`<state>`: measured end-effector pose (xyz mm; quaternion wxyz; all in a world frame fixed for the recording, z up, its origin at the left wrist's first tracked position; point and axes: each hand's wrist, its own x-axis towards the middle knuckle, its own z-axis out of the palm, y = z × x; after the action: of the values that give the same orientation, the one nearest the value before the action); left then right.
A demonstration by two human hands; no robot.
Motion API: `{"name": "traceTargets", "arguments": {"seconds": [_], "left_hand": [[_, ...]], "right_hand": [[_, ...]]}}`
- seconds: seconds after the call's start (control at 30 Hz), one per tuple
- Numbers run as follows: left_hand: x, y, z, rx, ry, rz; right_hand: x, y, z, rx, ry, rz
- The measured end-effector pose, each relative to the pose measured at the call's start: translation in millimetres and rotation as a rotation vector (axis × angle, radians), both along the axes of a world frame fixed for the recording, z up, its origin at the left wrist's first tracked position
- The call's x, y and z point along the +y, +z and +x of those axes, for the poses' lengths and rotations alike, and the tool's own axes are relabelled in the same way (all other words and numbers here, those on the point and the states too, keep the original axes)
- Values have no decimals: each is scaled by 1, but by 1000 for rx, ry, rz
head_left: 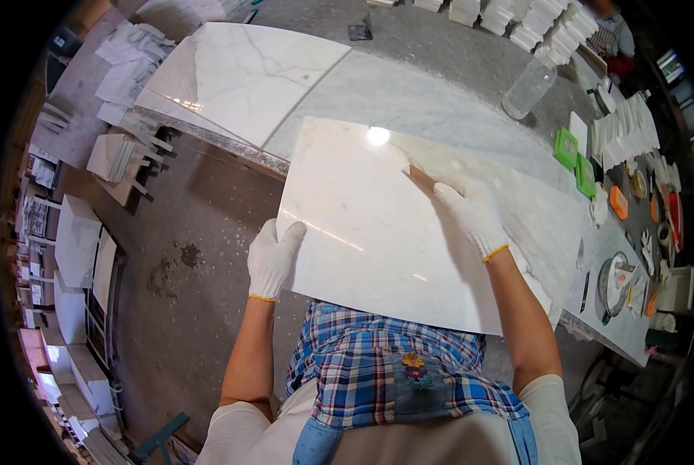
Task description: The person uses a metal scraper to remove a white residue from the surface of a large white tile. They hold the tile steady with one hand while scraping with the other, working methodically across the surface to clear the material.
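Note:
A large white polished marble slab [362,209] lies in front of me, its near edge against my blue plaid apron [362,364]. My left hand [273,252], in a white knit glove, grips the slab's left edge with the thumb on top; the other fingers are hidden at the edge. Over the slab's right part, my gloved right hand [471,213] is closed on a small flat brown piece [422,177], whose tip is at the polished face. What kind of thing it is, I cannot make out. A lamp's reflection shines near the slab's far edge.
Beyond lies a workbench [378,93] with another veined marble slab [254,70] at its left. To the right are a clear plastic bottle [529,89], green boxes [565,149], an orange block [618,202] and a metal bowl [615,283]. Stacked white tiles [626,132] stand behind them.

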<state>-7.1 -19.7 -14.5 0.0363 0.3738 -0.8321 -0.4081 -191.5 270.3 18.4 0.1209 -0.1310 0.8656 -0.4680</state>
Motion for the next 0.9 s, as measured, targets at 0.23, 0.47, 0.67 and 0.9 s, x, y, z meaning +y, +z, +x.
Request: {"name": "traceTargets", "arguments": {"seconds": [0.23, 0.47, 0.67, 0.9], "left_hand": [[-2, -6, 2, 13, 8, -10], [-2, -5, 1, -9, 3, 1], [-3, -5, 2, -16, -9, -17], [-1, -2, 2, -26, -13, -42]], "right_hand": [[-7, 10, 11, 293, 44, 280], [-3, 5, 14, 381, -92, 188], [9, 1, 16, 421, -77, 280], [8, 1, 15, 745, 159, 447]]}}
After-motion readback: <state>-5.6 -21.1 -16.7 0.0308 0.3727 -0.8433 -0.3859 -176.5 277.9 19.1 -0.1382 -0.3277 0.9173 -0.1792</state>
